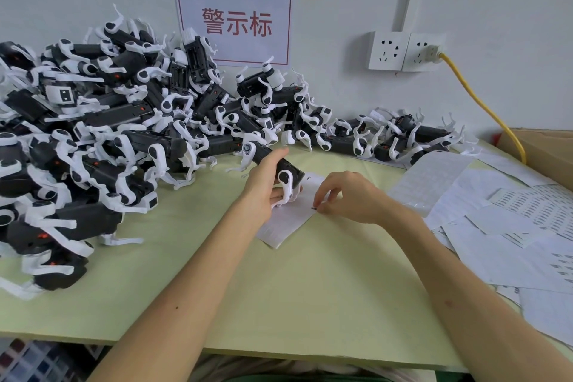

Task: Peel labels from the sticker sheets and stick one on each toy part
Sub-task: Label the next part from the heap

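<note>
The right hand pinches what looks like a tiny dark label, mostly hidden by the fingertips, on a sticker sheet. The left hand grips a black-and-white toy part just above the sheet. Beyond, the toy-part heap is cut off at the left.

Bare forearms meet the left hand and right hand; green clothing shows below.

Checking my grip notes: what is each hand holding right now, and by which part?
The left hand grips a toy part round its black body; the right hand pinches a small label at the sticker sheet.
</note>
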The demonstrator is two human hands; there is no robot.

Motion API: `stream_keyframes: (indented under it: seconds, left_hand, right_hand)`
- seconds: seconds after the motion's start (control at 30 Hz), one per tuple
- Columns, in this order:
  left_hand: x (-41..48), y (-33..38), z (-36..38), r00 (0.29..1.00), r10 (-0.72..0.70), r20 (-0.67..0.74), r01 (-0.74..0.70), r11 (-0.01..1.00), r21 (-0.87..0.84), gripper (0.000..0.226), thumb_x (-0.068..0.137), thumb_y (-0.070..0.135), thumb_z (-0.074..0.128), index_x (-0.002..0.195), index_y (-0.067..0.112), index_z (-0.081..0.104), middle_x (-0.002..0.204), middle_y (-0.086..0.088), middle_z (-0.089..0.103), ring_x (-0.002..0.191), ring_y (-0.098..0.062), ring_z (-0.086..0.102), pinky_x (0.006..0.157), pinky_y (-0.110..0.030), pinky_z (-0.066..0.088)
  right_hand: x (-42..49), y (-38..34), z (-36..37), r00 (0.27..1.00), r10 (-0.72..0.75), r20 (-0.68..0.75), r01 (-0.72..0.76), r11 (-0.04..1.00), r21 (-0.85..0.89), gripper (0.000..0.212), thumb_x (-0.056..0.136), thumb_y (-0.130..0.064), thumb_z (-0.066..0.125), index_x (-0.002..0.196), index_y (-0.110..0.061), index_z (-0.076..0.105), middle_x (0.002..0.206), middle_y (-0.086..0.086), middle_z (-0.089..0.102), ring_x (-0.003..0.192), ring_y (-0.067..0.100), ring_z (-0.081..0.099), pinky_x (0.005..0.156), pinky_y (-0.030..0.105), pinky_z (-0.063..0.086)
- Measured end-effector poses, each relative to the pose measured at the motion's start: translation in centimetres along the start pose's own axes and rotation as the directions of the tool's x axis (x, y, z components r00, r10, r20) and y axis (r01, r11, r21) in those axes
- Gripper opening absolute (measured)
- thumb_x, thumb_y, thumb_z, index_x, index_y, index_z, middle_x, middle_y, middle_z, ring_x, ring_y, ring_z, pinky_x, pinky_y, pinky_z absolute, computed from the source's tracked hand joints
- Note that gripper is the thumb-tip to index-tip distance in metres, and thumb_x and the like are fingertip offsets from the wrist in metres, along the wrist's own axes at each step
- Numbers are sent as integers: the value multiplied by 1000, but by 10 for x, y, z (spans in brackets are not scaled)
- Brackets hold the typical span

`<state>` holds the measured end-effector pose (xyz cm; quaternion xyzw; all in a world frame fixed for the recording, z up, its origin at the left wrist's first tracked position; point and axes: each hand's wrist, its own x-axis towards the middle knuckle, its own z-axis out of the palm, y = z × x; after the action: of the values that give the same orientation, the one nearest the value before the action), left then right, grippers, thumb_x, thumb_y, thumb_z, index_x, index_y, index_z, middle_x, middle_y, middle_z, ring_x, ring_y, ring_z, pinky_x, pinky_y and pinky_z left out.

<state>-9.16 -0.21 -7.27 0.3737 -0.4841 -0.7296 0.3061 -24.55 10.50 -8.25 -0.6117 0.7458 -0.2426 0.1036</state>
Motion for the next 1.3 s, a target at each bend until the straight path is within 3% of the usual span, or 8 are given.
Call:
stream_keyframes:
  seconds: [0.17,0.33,0.5,0.67,0.87,1.1,1.2,1.3]
  left_hand:
    - [0,0,1,1000,10,3,-10,1000,-4,29,90,42,71,90,15,61,72,-6,71,69,-30,68,63,-30,49]
    - [0,0,0,1000,17,14,-17,1000,6,32,90,44,70,101,15,63,96,-14,78,77,-34,71,79,-36,51]
    - [-3,3,4,997,0,81,-1,1000,11,36,93,45,67,108,13,62,100,-16,79,69,-31,72,61,-29,58]
    - [-6,1,9,989,3,147,-14,997,71,37,89,50,70,96,14,68,93,-9,79,74,-25,73,68,-29,55]
    - [-11,4,8,989,5,150,-12,999,47,34,92,47,68,100,15,64,80,-9,77,66,-25,74,50,-22,54]
    - [-12,2,9,978,30,205,-50,995,91,43,91,50,66,114,13,66,106,-14,78,80,-29,74,77,-33,56]
    - [-12,3,8,972,61,226,-66,998,15,40,92,47,65,86,11,82,111,-17,76,82,-29,72,86,-37,51]
    - [-12,3,8,954,138,265,-140,990,-10,40,90,49,64,84,15,84,105,-11,75,80,-23,68,79,-31,50]
  right_hand:
    - [-1,-3,1,1000,-2,4,2,1000,0,10,85,-15,76,83,-25,76,101,1,66,90,17,66,80,28,51]
    - [0,-4,3,997,-44,-65,49,996,70,20,87,-7,68,79,-25,67,92,-4,73,87,13,66,71,17,45]
    - [0,-2,-3,969,-27,-245,67,985,157,23,86,0,67,78,-22,66,82,-5,74,81,14,69,79,28,56]
    - [1,-4,-3,956,-9,-294,69,978,195,16,84,2,65,84,-13,70,81,0,73,78,17,67,78,33,56]
    - [1,-5,-5,938,3,-346,75,974,213,18,85,1,63,84,-16,68,80,-5,71,75,15,64,73,26,52]
    - [2,-2,-4,923,-5,-384,87,976,199,34,88,-6,67,115,-26,61,84,-9,67,75,-2,60,63,9,44]
    - [3,-3,-7,913,133,-385,18,931,364,23,92,-15,69,112,-24,63,88,-5,69,72,3,62,62,14,47]
    - [2,-4,-13,951,268,-151,-83,697,712,12,99,-18,62,102,-14,72,90,5,73,72,12,67,72,25,52]
